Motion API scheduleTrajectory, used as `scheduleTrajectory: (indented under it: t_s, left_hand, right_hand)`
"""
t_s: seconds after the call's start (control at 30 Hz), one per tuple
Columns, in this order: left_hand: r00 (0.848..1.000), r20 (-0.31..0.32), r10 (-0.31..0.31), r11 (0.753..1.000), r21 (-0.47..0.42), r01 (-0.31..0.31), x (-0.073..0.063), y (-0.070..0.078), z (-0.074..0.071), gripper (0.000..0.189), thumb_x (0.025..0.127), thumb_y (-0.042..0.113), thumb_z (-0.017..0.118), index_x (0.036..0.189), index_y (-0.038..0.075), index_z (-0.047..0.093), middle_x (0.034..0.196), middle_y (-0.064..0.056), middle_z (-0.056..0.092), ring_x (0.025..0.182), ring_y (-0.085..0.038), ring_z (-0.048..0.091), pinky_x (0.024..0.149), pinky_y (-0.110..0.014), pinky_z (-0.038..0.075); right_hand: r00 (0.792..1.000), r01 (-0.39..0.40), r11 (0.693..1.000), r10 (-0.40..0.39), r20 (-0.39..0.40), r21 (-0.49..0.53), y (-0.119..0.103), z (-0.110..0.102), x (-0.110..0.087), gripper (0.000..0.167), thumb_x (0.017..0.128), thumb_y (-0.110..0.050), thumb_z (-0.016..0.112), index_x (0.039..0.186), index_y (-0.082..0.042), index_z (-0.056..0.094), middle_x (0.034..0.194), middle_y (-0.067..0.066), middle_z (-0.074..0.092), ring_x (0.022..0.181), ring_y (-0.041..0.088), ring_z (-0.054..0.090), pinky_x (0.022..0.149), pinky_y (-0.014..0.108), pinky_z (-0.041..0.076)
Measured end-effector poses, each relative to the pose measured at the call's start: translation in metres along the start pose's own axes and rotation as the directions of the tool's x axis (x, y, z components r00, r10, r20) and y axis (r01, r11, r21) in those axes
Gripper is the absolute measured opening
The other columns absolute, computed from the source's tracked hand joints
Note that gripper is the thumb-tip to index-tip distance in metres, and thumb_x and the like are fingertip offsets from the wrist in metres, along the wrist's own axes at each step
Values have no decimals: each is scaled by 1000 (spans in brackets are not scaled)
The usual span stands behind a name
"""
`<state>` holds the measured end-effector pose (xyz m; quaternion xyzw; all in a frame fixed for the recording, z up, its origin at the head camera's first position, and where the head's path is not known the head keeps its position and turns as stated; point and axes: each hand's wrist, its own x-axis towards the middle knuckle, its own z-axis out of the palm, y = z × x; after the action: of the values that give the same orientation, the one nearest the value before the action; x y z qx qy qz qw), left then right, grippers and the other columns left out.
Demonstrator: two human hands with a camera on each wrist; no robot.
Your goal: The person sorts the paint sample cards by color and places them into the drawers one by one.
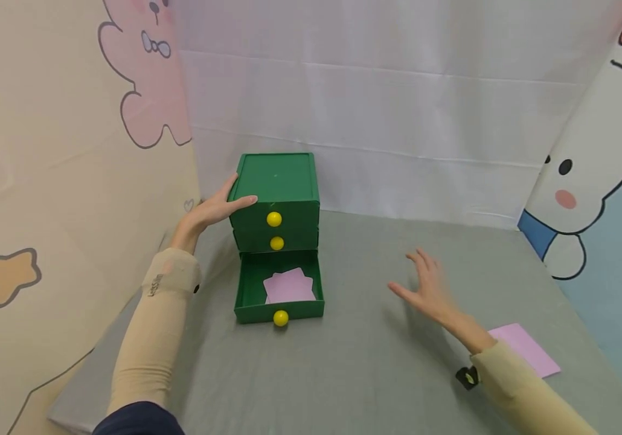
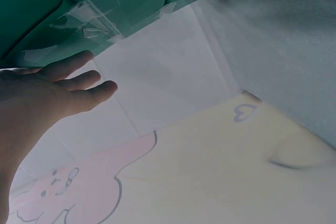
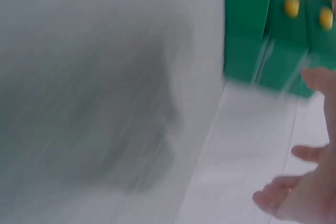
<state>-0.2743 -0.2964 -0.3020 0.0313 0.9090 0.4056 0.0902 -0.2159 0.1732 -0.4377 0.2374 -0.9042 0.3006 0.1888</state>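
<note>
A small green drawer cabinet (image 1: 277,178) with yellow knobs stands left of centre in the head view. Its bottom drawer (image 1: 251,309) is pulled out, and pink paper squares (image 1: 289,286) lie inside it in an overlapping stack. My left hand (image 1: 214,208) rests against the cabinet's top left edge, thumb over the front of the top. In the left wrist view its other fingers (image 2: 79,80) extend fairly straight by the cabinet's taped side. My right hand (image 1: 428,289) hovers over the table right of the drawer, fingers spread and holding nothing.
Another pink paper square (image 1: 528,350) lies on the grey tabletop (image 1: 354,374) at the right, partly hidden by the right forearm. A white cloth (image 1: 387,109) hangs behind the table. Cartoon-printed walls (image 1: 39,151) flank it left and right.
</note>
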Motion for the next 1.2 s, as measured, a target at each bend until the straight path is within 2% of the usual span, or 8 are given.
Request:
scheduleTrajectory:
  t_s: [0.1,0.27,0.4,0.5,0.6,0.73,0.9,1.2]
  left_hand:
    - [1000,13,-3,1000,-12,3,-9,12,0,94,95,49,50,155,18,-15,163,-4,-18,151,-32,-10,117,-65,2]
    - [1000,21,-3,1000,-22,3,-24,28,1,93,96,48,48,154,16,-17,162,-6,-21,150,-34,-13,116,-66,1]
    - [1000,23,0,1000,-21,1,-26,29,1,94,96,50,48,154,17,-19,161,-6,-23,150,-36,-14,115,-68,0]
    - [1000,22,-6,1000,-21,7,-27,29,1,94,96,48,49,154,16,-17,161,-6,-22,150,-36,-13,116,-67,0]
    - [1000,18,-8,1000,-18,9,-28,29,0,93,96,47,49,154,16,-16,162,-6,-20,150,-35,-12,116,-66,1]
    - [1000,15,-5,1000,-20,5,-29,30,0,93,96,47,50,155,15,-15,162,-6,-18,151,-34,-11,117,-65,2]
    - [1000,17,1,1000,-19,-1,-27,29,0,93,96,47,50,155,16,-16,162,-6,-19,151,-34,-12,117,-65,1]
    - [1000,12,-1,1000,-16,1,-28,29,0,93,96,48,50,155,17,-16,162,-5,-19,151,-34,-11,117,-66,2]
  right_hand:
    - [1000,-21,998,20,-21,-55,33,-26,-21,83,73,-33,81,135,8,44,140,36,38,124,53,35,96,68,30]
    - [983,-159,974,172,67,-163,71,-65,-59,102,70,-42,82,144,8,32,140,38,34,125,56,30,94,71,27]
    - [952,-246,934,283,115,-260,95,-85,-88,112,66,-48,83,144,10,28,136,41,36,121,58,32,93,71,27]
    - [915,-295,903,361,179,-311,106,-95,-105,115,67,-51,82,144,12,25,133,43,36,117,60,35,92,72,29]
    - [871,-329,872,429,240,-364,110,-101,-115,116,68,-56,80,141,16,25,128,46,38,110,61,39,89,72,34]
    - [840,-357,842,479,255,-404,112,-105,-123,114,69,-59,77,135,20,29,124,49,40,102,64,44,84,70,39]
    - [827,-386,821,510,237,-421,112,-109,-128,111,71,-58,77,131,22,31,124,51,40,100,65,42,83,70,38]
    - [847,-385,830,492,203,-404,107,-110,-128,108,69,-59,78,125,23,38,115,49,46,94,62,46,77,68,41]
